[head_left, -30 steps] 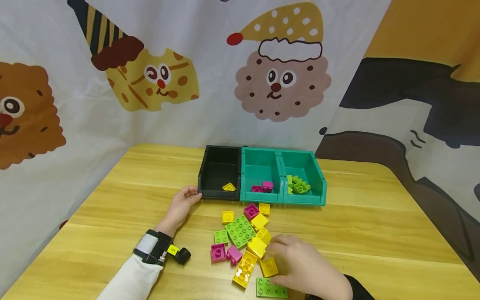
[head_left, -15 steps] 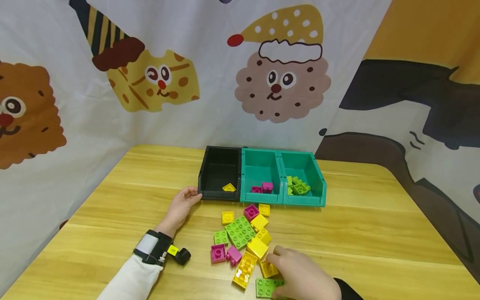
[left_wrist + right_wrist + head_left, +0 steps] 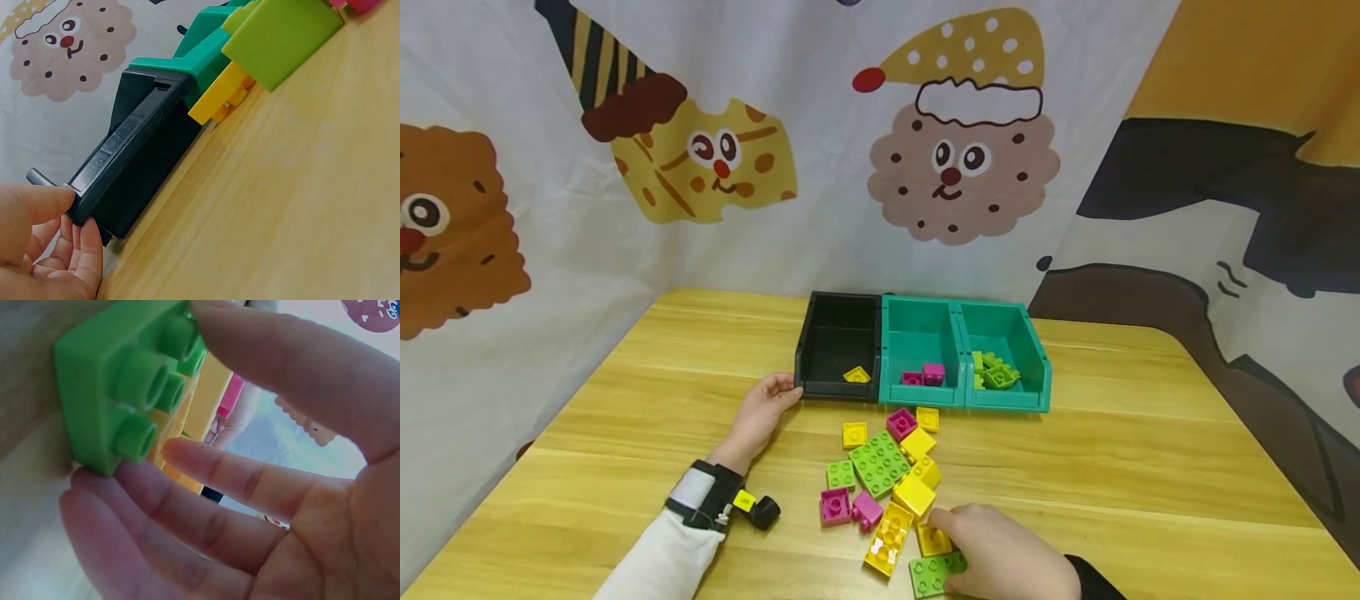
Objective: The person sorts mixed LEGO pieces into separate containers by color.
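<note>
Only the right wrist view shows fingers (image 3: 206,469) curled round the green brick (image 3: 119,381).

Three plastic bins (image 3: 925,350) in a row at the wooden table's (image 3: 1150,467) rear | loose toy bricks (image 3: 883,475) just before them | left hand (image 3: 760,412) touching the leftmost bin's front corner | right hand (image 3: 1007,558) on the nearest brick (image 3: 928,575)

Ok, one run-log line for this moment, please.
left hand: rests against black plastic bin | right hand: pinching flat green studded brick on wooden table | loose bricks beside it
</note>
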The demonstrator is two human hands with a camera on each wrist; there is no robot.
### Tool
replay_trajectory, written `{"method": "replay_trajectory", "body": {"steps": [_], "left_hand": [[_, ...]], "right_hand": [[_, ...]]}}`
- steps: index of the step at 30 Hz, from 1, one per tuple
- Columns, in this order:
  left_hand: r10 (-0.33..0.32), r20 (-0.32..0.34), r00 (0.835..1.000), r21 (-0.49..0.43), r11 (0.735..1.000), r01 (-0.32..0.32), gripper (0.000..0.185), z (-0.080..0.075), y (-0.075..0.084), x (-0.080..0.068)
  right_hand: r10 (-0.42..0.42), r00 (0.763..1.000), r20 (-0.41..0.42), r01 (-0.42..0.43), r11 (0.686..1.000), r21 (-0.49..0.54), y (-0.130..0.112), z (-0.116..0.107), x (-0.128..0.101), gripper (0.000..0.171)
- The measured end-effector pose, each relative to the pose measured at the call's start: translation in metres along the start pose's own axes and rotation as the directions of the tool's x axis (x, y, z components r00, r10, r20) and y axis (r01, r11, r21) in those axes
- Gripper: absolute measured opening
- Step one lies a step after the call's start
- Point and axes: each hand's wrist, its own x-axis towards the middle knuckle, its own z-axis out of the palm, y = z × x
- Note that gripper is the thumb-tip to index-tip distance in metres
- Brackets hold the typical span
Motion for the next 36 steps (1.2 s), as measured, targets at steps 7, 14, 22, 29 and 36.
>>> {"method": "replay_trajectory", "body": {"steps": [7,14,22,29,36], "left_hand": [[0.005,-0.003,1.0,0.001,1.0,-0.005,0.025,0.0,-0.001,0.0],[0.016,-0.003,1.0,0.008,1.0,-0.016,0.023,0.0,-0.002,-0.001],[0.012,0.004,1.0,0.003,1.0,-0.012,0.023,0.0,-0.002,0.0],[0.019,0.002,1.0,-0.005,1.0,-0.019,0.024,-0.001,-0.002,0.0],[0.026,0.001,1.0,-0.023,0.999,-0.026,0.025,0.0,-0.002,-0.001]], "right_hand": [[-0.045,0.999,-0.002,0.045,0.999,0.025,0.0,-0.003,-0.001,0.034],[-0.08,0.997,-0.009,0.081,0.995,0.056,0.0,-0.008,-0.007,0.025],[-0.17,0.98,-0.104,0.174,0.984,0.031,0.008,-0.02,-0.015,0.022],[-0.248,0.935,-0.254,0.258,0.966,0.006,0.016,-0.031,-0.024,0.021],[-0.252,0.867,-0.43,0.262,0.964,-0.037,0.027,-0.051,-0.026,0.024]]}}
